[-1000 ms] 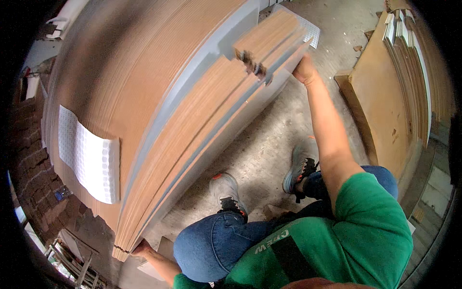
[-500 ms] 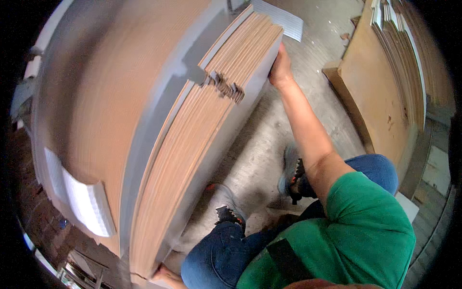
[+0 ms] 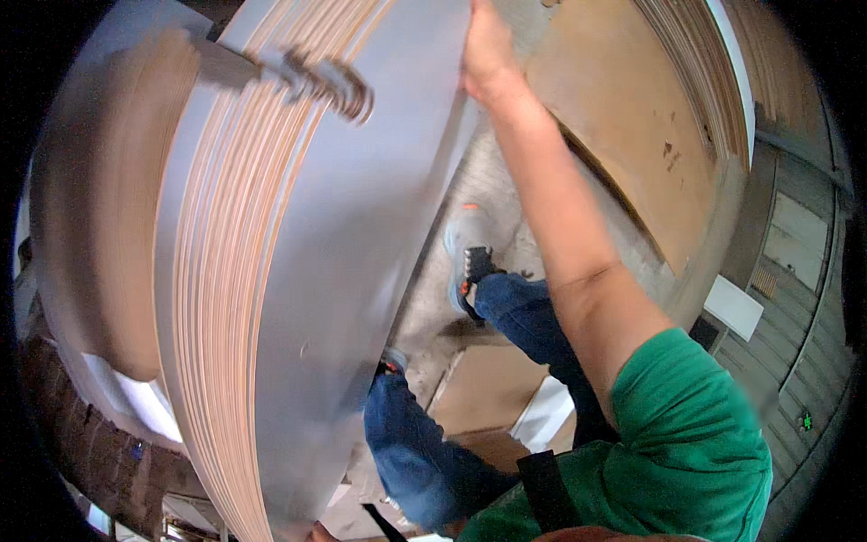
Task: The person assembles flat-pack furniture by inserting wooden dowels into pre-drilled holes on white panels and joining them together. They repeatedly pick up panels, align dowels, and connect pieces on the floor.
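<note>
A large grey-faced sheet (image 3: 334, 244) stands on edge, tilted, at the near side of a thick stack of brown-edged sheets (image 3: 221, 262). At its far right edge my right hand (image 3: 488, 54) is closed around the rim, the fingertips partly hidden. My left hand (image 3: 320, 533) shows only a sliver at the bottom of the picture, by the sheet's near lower corner; its fingers are hidden. Above the stack a dark coiled metal part (image 3: 325, 86), blurred, sits on a bar across the sheet edges. Whether the grey sheet is loose from the stack I cannot tell.
Another brown board (image 3: 623, 117) with a stack of sheets (image 3: 695, 63) leans at the far right. Pieces of brown cardboard (image 3: 492, 388) lie on the floor by my legs. A white panel (image 3: 733, 307) stands at the right. My shoe (image 3: 467, 253) is beside the grey sheet.
The stack now appears farther left and its grey face shows much wider. My right hand is higher in the picture, still on the edge. My feet have shifted, and floor cardboard has come into view.
</note>
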Available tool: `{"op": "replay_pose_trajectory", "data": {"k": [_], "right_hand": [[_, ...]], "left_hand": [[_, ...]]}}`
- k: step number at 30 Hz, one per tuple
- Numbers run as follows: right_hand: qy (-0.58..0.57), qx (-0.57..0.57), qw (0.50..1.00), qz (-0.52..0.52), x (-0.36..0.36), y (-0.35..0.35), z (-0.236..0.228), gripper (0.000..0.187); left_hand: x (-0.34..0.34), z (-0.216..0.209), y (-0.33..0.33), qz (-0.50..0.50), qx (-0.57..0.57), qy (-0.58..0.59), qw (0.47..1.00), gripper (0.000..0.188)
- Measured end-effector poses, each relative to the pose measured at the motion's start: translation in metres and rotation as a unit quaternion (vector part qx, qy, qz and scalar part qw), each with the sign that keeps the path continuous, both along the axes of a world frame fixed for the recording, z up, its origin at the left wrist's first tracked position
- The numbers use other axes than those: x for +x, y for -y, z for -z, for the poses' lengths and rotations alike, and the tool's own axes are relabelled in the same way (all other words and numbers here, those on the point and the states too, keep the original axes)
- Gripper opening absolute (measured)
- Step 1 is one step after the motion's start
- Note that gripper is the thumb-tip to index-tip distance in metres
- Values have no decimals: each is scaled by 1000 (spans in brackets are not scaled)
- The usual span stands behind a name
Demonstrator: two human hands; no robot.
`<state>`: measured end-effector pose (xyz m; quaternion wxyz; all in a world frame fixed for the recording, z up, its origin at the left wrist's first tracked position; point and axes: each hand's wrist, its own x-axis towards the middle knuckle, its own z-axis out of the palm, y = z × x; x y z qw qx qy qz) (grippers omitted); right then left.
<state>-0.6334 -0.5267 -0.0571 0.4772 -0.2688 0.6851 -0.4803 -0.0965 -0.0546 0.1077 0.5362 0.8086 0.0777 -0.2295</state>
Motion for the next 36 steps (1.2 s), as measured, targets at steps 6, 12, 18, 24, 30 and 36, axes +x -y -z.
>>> {"op": "replay_pose_trajectory", "data": {"k": [6,12,18,24,30,36], "right_hand": [[-33,8,996,87,-93,-68,-102,44],[-58,152,970,181,-205,-145,-179,41],[46,205,935,287,-347,-322,-283,44],[85,301,880,358,-402,-511,-361,55],[101,304,822,471,-438,-610,-425,72],[61,285,860,419,-493,-601,-408,86]], "left_hand": [[2,-98,83,-11,28,0,1000,37],[-38,-182,199,141,103,-31,984,46],[-161,-288,275,342,57,-137,928,45],[-256,-398,308,505,21,-65,861,67],[-394,-454,348,646,67,-30,760,74],[-553,-435,461,748,81,-27,658,73]]}}
